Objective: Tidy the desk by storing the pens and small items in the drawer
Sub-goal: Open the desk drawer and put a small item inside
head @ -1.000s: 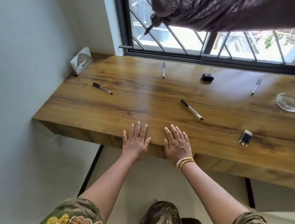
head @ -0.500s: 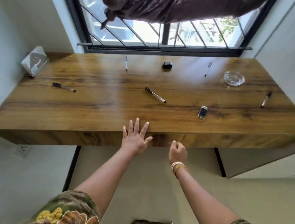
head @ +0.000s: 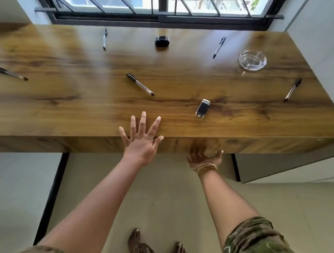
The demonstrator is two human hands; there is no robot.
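- Five slim pens lie scattered on the desk (head: 67, 106): a centre pen (head: 140, 84), a left pen (head: 10, 73), a back-left pen (head: 104, 38), a back-right pen (head: 219, 47) and a far-right pen (head: 292, 89).
- A glossy dark lighter (head: 202, 108) lies near the front edge; a small black case (head: 162, 41) sits by the window.
- The desk is thick, grained wood with a deep front face.
- A round clear glass ashtray (head: 252, 59) stands at the back right.
- Left hand (head: 141, 140) lies flat on the front edge, fingers spread.
- Right hand (head: 204, 155) is blurred under the front edge; its grip cannot be told.
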